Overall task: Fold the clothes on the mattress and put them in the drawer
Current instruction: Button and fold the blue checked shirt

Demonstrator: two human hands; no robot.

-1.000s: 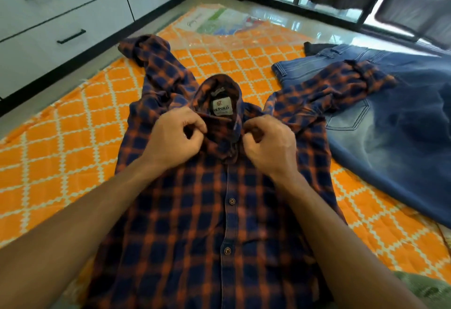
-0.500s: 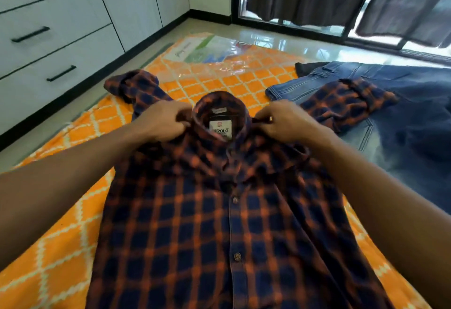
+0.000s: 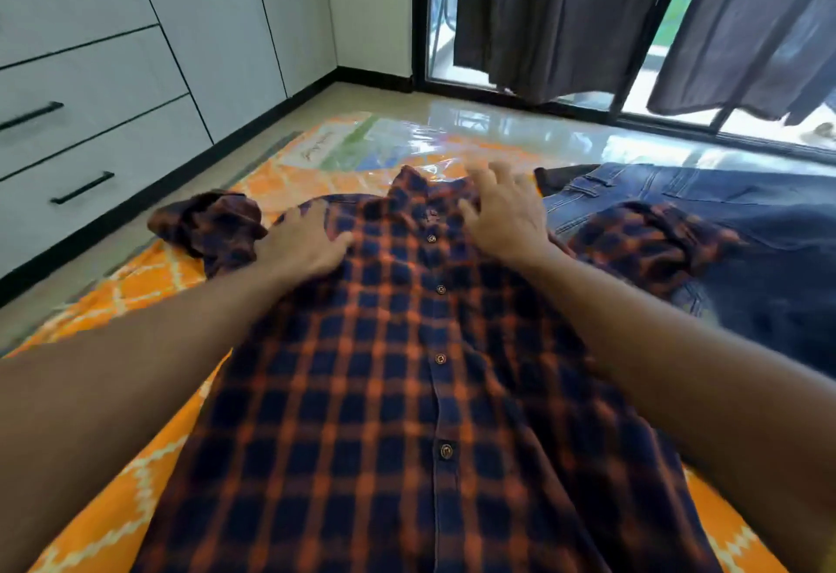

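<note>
A navy and orange plaid shirt lies front up and buttoned on the orange patterned mattress. My left hand rests flat on its left shoulder, fingers spread. My right hand lies on the right shoulder beside the collar, fingers straight and slightly blurred. The left sleeve is bunched at the shoulder; the right sleeve drapes over blue jeans lying to the right. White drawers with black handles stand at the left, shut.
A clear plastic package lies at the mattress's far end. Beyond it are glossy floor tiles, a glass sliding door and dark curtains. Bare floor runs between the mattress and the drawer unit.
Both hands let go of the collar and now lie flat on the shirt's shoulders. The shirt lies further from me, and the collar label no longer shows.
</note>
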